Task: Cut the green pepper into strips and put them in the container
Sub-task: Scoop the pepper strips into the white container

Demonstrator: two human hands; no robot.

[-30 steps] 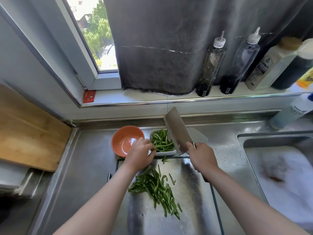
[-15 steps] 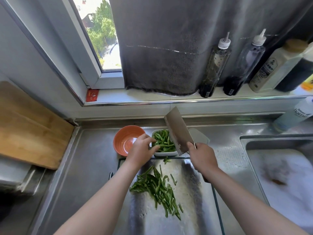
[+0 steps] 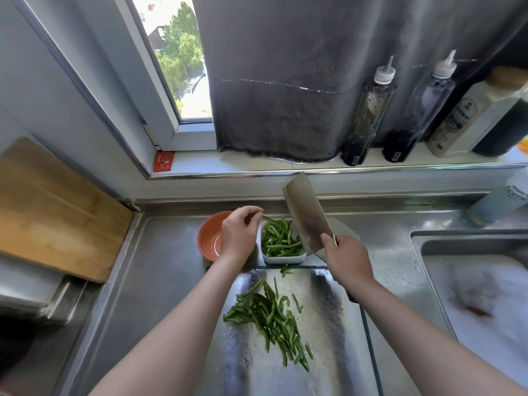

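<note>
Green pepper strips (image 3: 271,318) lie in a loose pile on the near-left part of the glass cutting board (image 3: 337,352), most of them running diagonally from the board's left edge toward its near edge. The pile sits between your two forearms and well short of both hands. One stray piece (image 3: 286,270) lies apart at the board's far edge.

Just beyond that edge stands the white container (image 3: 285,259) on the steel counter (image 3: 148,267), already holding a heap of cut strips.

Your left hand (image 3: 238,238) hangs over the gap between the container and the orange bowl (image 3: 208,238), which stands just to the container's left. Its fingers are curled, with the fingertips (image 3: 258,209) at the upper end of one strip that slopes down over the container's far-left corner. Whether they pinch that strip cannot be determined.

Your right hand (image 3: 347,260) is above the board's far-right corner, closed round the handle of the cleaver (image 3: 307,215). The blade is raised and tilted, its tip pointing away toward the sill, its lower corner just at the container's right rim.

To the right the sink (image 3: 445,238) holds foamy water. A wooden board (image 3: 51,210) lies off the counter's left edge. On the sill at the back stand several bottles (image 3: 368,110) before a grey cloth (image 3: 285,81).
</note>
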